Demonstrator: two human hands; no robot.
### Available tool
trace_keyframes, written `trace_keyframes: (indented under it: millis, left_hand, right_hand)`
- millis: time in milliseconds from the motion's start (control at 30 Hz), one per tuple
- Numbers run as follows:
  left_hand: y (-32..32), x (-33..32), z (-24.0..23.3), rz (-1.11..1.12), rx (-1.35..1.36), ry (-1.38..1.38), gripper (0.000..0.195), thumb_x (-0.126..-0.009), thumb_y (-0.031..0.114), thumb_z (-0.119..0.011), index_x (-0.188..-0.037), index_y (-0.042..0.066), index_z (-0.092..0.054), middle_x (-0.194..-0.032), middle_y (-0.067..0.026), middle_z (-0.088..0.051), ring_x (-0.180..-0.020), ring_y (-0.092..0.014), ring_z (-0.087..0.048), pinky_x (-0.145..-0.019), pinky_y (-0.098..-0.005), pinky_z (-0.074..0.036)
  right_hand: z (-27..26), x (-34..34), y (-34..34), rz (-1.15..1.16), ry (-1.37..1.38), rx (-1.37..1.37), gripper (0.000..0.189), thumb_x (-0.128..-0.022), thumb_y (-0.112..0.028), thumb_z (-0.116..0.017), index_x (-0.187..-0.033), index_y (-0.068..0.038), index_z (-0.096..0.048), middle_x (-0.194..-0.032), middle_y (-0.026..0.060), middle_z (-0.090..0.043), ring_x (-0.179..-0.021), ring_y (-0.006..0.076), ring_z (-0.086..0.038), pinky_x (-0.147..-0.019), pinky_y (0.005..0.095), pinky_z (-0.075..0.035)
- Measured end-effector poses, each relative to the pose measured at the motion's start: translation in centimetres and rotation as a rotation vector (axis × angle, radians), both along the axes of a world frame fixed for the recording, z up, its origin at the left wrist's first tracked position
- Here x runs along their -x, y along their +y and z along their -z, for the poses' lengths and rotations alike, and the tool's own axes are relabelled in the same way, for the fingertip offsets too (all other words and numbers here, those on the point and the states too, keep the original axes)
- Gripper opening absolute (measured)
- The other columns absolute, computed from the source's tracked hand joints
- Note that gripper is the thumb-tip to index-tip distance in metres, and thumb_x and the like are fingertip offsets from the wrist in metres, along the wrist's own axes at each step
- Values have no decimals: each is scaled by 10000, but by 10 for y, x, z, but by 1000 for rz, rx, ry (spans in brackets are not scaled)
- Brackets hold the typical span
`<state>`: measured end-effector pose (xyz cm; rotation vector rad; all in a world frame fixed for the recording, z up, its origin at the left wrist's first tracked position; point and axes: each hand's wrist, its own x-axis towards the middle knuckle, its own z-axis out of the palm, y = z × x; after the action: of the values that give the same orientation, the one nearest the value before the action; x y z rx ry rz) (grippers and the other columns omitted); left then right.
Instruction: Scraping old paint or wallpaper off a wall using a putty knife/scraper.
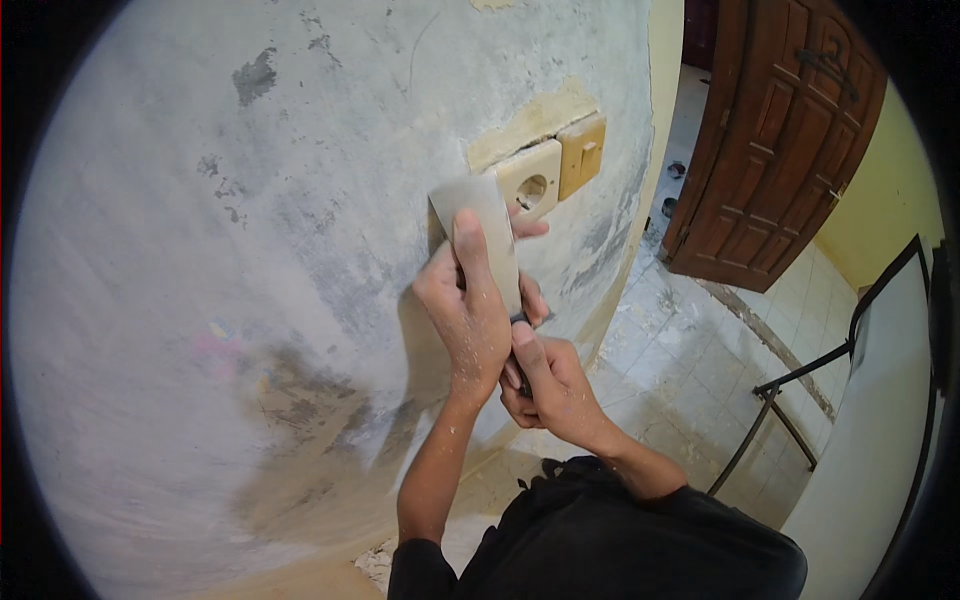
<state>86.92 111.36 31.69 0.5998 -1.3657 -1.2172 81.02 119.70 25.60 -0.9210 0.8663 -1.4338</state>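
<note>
A metal scraper blade (498, 247) reaches up to the left edge of a wall socket (541, 180). My left hand (472, 315) grips the blade, its thumb flat on the metal face. Below it, my right hand (551, 379) is closed around the scraper's dark handle (523, 386). Beside the socket sits a yellowed light switch (583, 156). A patch of cream paint (536, 116) borders both plates from above, on a scraped grey-white wall (337, 172). Pale flecks dot my left wrist and forearm. Whether the blade's tip touches the wall cannot be told.
A brown panelled wooden door (787, 150) stands ajar at right, with a hanger-shaped dark object (829, 64) on it. Paint debris (667, 300) litters the tiled floor (675, 375). A white board with a black frame and legs (862, 435) stands close at my right.
</note>
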Motion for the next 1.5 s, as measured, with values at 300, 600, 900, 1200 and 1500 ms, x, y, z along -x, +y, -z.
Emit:
trace_keyframes:
  millis: [300,600,900,1200,1500]
  left_hand:
    - [6,-2,17,-83,25,-36,600,-1071,401,-355,-1078,-131,-632,-873,-175,-730,-426,-142,-583,-385,-261,-435]
    - [10,3,12,-81,-23,-2,605,-1068,415,-357,-1056,-126,-627,-879,-177,-733,-423,-138,-580,-398,-256,-444]
    - [4,-3,17,-67,-4,6,583,-1072,401,-341,-1093,-109,-623,-869,-164,-727,-464,-135,-591,-424,-259,-445]
    - [17,-46,19,-306,558,-95,487,-1069,334,-351,-1381,-29,-445,-1309,-235,-578,-1033,-212,-639,-863,-339,-519]
    - [-30,-9,72,-633,1005,-1048,677,-924,306,-606,-1523,100,-365,-1585,-165,-318,-1479,-286,-276,-1209,-483,-99]
  right_hand:
    - [5,9,6,-91,1,-51,542,-1068,-462,-361,-698,-68,-411,-511,-10,-384,-404,78,-331,-382,262,-269]
    - [-7,7,12,-42,32,-73,549,-1066,-491,-331,-711,-78,-402,-492,-22,-336,-390,70,-284,-368,248,-213]
    - [2,12,9,-98,32,24,555,-1054,-522,-348,-703,-93,-377,-495,-21,-322,-384,70,-262,-366,253,-199]
    - [41,10,38,-64,21,-86,699,-1028,-620,-257,-645,-65,-443,-486,-1,-378,-388,101,-344,-385,258,-272]
    - [73,28,68,167,63,-160,658,-1038,-586,-300,-734,-39,-506,-496,-9,-381,-397,94,-355,-393,256,-283]
